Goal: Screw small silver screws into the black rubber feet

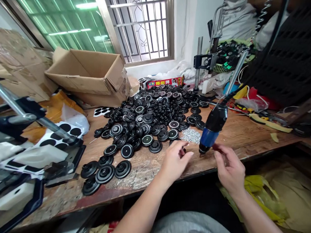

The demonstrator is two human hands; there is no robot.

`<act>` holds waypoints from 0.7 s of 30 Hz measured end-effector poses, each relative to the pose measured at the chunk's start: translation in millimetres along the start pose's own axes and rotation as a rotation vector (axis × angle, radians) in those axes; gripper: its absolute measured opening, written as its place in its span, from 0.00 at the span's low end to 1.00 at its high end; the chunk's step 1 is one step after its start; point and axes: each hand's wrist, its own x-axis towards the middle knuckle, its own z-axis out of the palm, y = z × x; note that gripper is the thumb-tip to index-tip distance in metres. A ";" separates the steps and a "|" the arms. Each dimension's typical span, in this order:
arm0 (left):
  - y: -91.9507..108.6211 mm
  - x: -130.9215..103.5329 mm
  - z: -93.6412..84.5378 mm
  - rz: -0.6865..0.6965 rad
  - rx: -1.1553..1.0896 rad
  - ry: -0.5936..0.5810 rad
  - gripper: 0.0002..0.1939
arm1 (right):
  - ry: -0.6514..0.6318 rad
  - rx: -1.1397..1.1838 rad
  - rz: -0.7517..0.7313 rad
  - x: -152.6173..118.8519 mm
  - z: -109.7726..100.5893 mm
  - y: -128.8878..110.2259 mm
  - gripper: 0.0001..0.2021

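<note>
My one view comes from a camera on my head, facing forward and down — across the worn brown wooden tabletop (148, 174) to the metal-framed, barred window (142, 24) behind it. The camera sits near enough that my bare left hand (174, 160) and bare right hand (230, 168) fall close below, right of centre — and the grey cloth (187, 228) over my body shows at the bottom edge.

Worn wooden workbench (148, 169) before 1 barred window (104, 15), green left pane (62, 22), white wall (188, 24) alongside
</note>
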 end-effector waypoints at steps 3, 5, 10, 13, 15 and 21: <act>-26.5 -7.5 -24.3 -0.006 0.113 0.132 0.11 | 0.005 0.036 -0.218 -2.8 6.6 -23.8 0.16; -40.7 -11.2 -38.1 -0.030 0.206 0.176 0.11 | -0.168 0.046 -0.332 0.5 21.2 -31.8 0.18; -53.7 -13.3 -48.3 0.013 0.368 0.117 0.10 | -0.580 -0.211 -0.127 14.1 68.3 -25.2 0.11; -51.5 -5.2 -43.6 0.076 0.412 0.048 0.10 | -0.639 -0.262 -0.004 18.1 80.2 -16.1 0.09; -46.6 3.9 -38.6 0.096 0.454 0.015 0.10 | -0.639 -0.215 0.006 18.2 79.7 -13.3 0.08; -28.9 27.6 -11.6 0.016 0.799 -0.091 0.21 | -0.548 -0.068 0.096 22.5 66.1 -13.2 0.10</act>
